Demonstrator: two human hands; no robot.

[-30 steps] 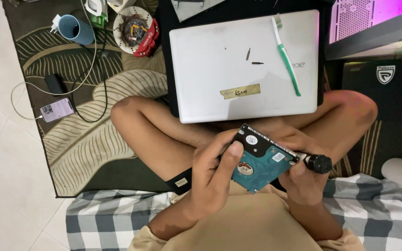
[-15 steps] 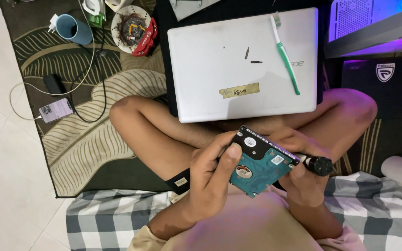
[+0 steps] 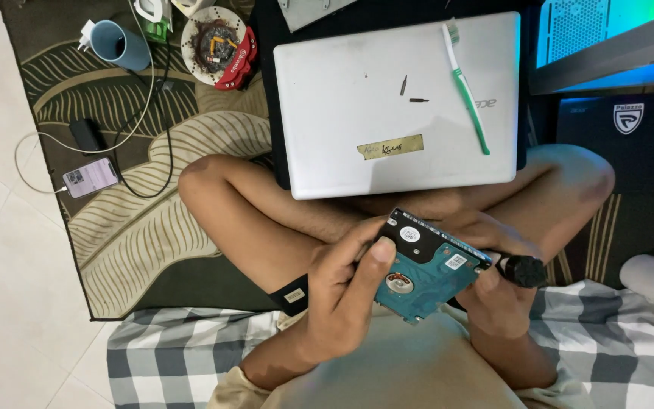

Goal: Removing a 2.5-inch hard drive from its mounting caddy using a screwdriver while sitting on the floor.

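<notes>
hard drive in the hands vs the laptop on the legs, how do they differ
The hard drive is small, tilted and gripped by the left hand and right hand; the laptop is far larger and lies flat and closed across the legs. The hard drive shows a teal circuit board and black casing; the laptop shows a plain silver lid carrying a green toothbrush. Both are flat and rectangular.

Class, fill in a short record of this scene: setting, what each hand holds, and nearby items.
Setting: person sits cross-legged on a patterned rug
Left hand: grips a hard drive, circuit board up
Right hand: holds a black-handled tool beside the drive
Ahead: closed silver laptop with a green toothbrush on it
Left side: blue mug, phone on a cable
</notes>
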